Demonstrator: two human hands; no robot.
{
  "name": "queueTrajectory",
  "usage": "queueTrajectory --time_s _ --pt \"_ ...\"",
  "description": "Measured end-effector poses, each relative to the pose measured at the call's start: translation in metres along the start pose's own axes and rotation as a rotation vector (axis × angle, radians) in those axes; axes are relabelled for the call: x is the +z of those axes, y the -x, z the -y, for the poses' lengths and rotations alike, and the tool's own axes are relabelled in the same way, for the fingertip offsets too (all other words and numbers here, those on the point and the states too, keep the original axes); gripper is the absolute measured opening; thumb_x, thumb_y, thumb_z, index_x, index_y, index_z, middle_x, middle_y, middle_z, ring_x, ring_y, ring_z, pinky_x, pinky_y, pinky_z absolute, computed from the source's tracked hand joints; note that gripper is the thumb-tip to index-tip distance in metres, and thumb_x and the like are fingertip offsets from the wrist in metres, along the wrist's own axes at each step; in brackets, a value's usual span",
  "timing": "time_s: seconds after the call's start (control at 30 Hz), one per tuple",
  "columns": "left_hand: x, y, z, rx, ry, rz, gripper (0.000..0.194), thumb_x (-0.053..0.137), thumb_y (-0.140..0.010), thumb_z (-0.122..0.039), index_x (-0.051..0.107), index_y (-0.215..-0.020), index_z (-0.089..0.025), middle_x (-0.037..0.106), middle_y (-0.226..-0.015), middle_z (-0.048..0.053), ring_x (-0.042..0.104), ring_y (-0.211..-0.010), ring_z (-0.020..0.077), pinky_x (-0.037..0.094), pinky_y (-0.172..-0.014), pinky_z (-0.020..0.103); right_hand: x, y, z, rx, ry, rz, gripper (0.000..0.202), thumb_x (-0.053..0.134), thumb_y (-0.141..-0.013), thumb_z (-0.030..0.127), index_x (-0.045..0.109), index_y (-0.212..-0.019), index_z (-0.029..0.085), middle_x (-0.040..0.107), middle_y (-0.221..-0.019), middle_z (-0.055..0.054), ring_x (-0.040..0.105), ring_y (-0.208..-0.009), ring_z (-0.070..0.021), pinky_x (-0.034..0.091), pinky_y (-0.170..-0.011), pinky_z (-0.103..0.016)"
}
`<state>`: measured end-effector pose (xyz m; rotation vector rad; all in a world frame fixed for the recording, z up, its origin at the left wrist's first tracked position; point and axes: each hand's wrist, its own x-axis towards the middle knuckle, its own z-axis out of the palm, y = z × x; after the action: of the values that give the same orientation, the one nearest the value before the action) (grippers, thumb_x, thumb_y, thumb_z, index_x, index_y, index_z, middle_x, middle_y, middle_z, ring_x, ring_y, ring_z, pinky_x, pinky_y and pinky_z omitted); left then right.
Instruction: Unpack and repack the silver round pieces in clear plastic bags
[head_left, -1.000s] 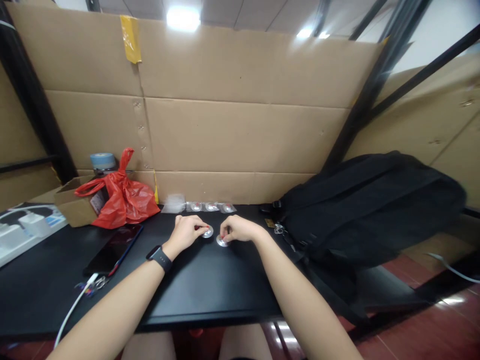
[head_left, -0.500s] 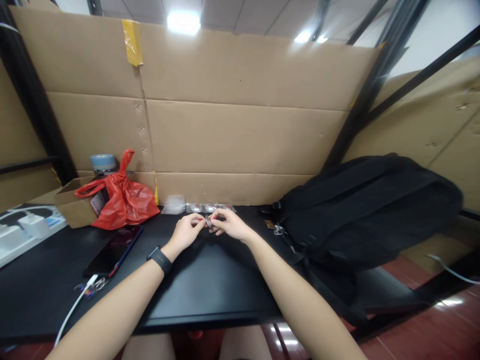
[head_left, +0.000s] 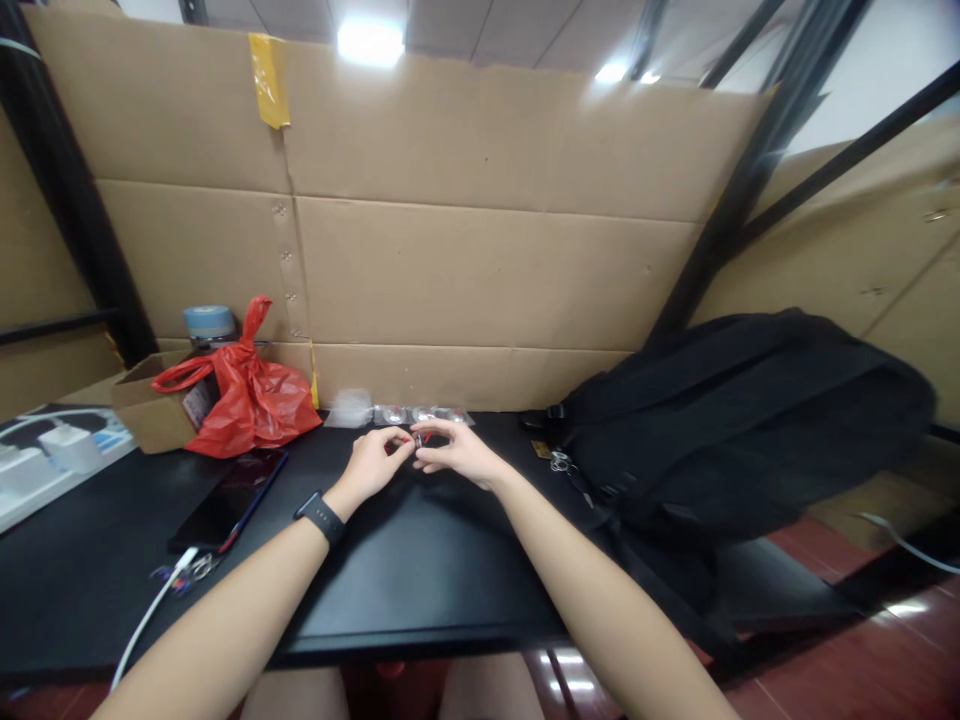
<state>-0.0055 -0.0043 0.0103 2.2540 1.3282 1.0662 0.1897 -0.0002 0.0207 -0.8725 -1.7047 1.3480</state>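
1. Currently, the left hand (head_left: 371,468) is closed to a pinch, thumb and forefinger meeting at the edge of a small shiny piece (head_left: 420,440).
2. Right hand (head_left: 465,455): half open, with thumb and fingers curved about the same piece (firmness of grip cannot be told).
3. Position of the shiny piece: between the two sets of fingertips, above the black table (head_left: 420,560), short of the back row. Its detail is too small to read.
4. Back row, along the foot of the cardboard wall (head_left: 480,270): clear plastic wrappers (head_left: 349,410), then wrapped shiny discs (head_left: 390,414) to their right, partly hidden behind the right hand.
5. Left of the hands: phone (head_left: 229,500) with white cable (head_left: 146,620) attached; red plastic bag (head_left: 251,405) behind it.
6. Right side: black backpack (head_left: 750,420).
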Motion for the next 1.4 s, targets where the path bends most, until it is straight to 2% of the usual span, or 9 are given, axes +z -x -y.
queueTrajectory --time_s 0.13,0.27,0.4,0.5,0.87,1.17,1.27,1.33,1.4 --pt "-0.015 0.001 0.003 -0.044 -0.428 -0.028 0.023 0.055 -0.088 -0.036 0.075 -0.086 -0.024 0.074 -0.099 0.007 0.061 -0.100 0.0287 0.043 -0.091 0.044 -0.008 -0.003 -0.004 -0.025 0.131 -0.086 0.046 0.077 -0.075 0.028 0.064 -0.118 0.023 0.061 -0.126 -0.009 0.071 -0.073 -0.0129 0.061 -0.062 -0.025" --pt "-0.031 0.003 0.030 -0.219 -0.704 -0.031 0.027 0.051 -0.088 -0.031 0.074 -0.093 -0.018 0.068 -0.117 0.017 0.052 -0.115 0.0364 0.040 -0.092 0.051 -0.024 -0.005 -0.005 -0.069 0.289 -0.159 0.047 0.074 -0.074 0.024 0.063 -0.120 0.020 0.063 -0.125 -0.010 0.066 -0.065 -0.0085 0.056 -0.065 -0.025" --pt "-0.038 0.002 0.057 -0.290 -0.680 0.048 0.032 0.046 -0.090 -0.029 0.070 -0.110 -0.019 0.061 -0.131 0.016 0.046 -0.124 0.0360 0.037 -0.096 0.054 -0.037 -0.005 -0.007 -0.070 0.344 -0.212 0.048 0.074 -0.073 0.026 0.064 -0.119 0.018 0.067 -0.116 -0.009 0.065 -0.065 -0.0093 0.053 -0.066 -0.024" --pt "-0.038 -0.001 0.063 -0.275 -0.646 0.052 0.036 0.040 -0.092 -0.027 0.066 -0.117 -0.020 0.062 -0.131 0.015 0.047 -0.124 0.0330 0.037 -0.097 0.053 -0.040 -0.005 -0.008 -0.063 0.360 -0.234 0.049 0.073 -0.072 0.027 0.064 -0.118 0.018 0.068 -0.112 -0.009 0.064 -0.063 -0.0095 0.051 -0.065 -0.024" --pt "-0.044 -0.004 0.060 -0.172 -0.702 -0.129 0.039 0.039 -0.088 -0.013 0.068 -0.113 -0.019 0.065 -0.128 0.013 0.054 -0.118 0.0294 0.037 -0.093 0.045 -0.043 -0.002 -0.002 -0.073 0.359 -0.274 0.047 0.071 -0.070 0.030 0.065 -0.116 0.017 0.070 -0.103 -0.008 0.057 -0.055 -0.0079 0.046 -0.053 -0.021" --pt "-0.041 -0.005 0.065 -0.194 -0.680 -0.068 0.037 0.043 -0.089 -0.018 0.069 -0.114 -0.022 0.061 -0.135 0.011 0.047 -0.129 0.0295 0.035 -0.100 0.047 -0.046 -0.002 -0.002 -0.094 0.357 -0.275 0.047 0.073 -0.069 0.029 0.066 -0.114 0.018 0.069 -0.110 -0.009 0.058 -0.055 -0.0072 0.046 -0.053 -0.021" --pt "-0.045 -0.005 0.058 -0.169 -0.686 -0.113 0.036 0.042 -0.090 -0.017 0.067 -0.116 -0.021 0.064 -0.130 0.012 0.052 -0.123 0.0290 0.036 -0.098 0.046 -0.049 -0.002 -0.003 -0.088 0.383 -0.291 0.047 0.072 -0.070 0.031 0.065 -0.115 0.018 0.071 -0.093 -0.006 0.055 -0.052 -0.0080 0.043 -0.050 -0.021" --pt "-0.049 -0.006 0.051 -0.118 -0.677 -0.198 0.035 0.043 -0.091 -0.019 0.064 -0.118 -0.020 0.064 -0.129 0.012 0.054 -0.120 0.0286 0.037 -0.097 0.044 -0.051 -0.003 -0.004 -0.083 0.416 -0.304 0.049 0.071 -0.072 0.034 0.064 -0.117 0.017 0.068 -0.076 -0.002 0.051 -0.046 -0.0084 0.041 -0.048 -0.021" --pt "-0.052 -0.008 0.043 -0.030 -0.617 -0.276 0.033 0.045 -0.091 -0.020 0.061 -0.120 -0.021 0.063 -0.127 0.011 0.056 -0.118 0.0272 0.039 -0.096 0.040 -0.053 -0.003 -0.005 -0.100 0.459 -0.292 0.050 0.069 -0.075 0.036 0.062 -0.120 0.016 0.067 -0.073 -0.001 0.051 -0.047 -0.0093 0.042 -0.049 -0.022"
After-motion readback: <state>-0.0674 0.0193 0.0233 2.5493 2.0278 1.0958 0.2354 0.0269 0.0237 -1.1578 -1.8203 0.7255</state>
